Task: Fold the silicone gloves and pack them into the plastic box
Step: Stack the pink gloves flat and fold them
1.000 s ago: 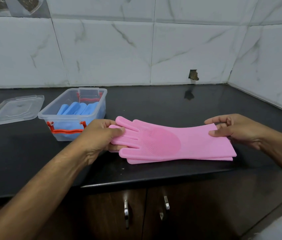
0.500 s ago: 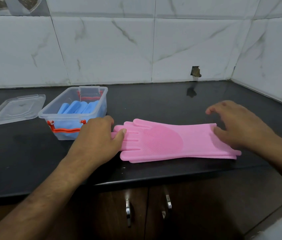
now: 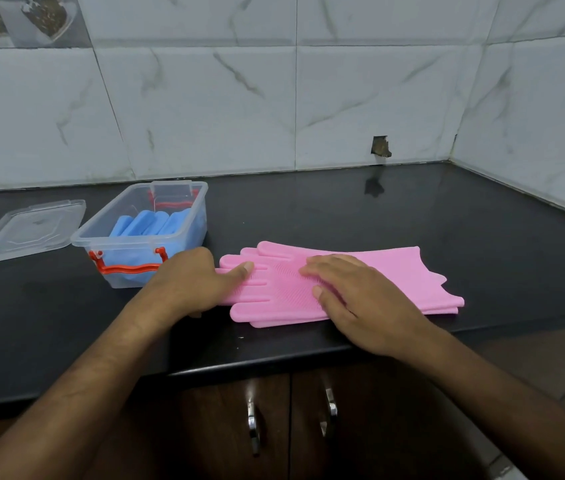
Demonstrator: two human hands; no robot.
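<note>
Now the right hand [image 3: 360, 299] has slid from the cuff to the pink gloves' [image 3: 392, 271] palm, fingers flat and loosely spread; left hand [image 3: 194, 278] pinches their fingertips near the counter's [image 3: 309, 209] front edge, ready to fold.

Both forearms bare, reaching in from the near edge and converging toward the middle. Left hand [image 3: 189, 280] palm down, knuckles up, fingers curled under out of sight, thumb stretched out to the right and lying flat. Right hand [image 3: 360, 299] palm down, flat, fingers [image 3: 319, 263] extended and together pointing left and far, thumb tucked along the near side. Hands near each other, not touching.
</note>
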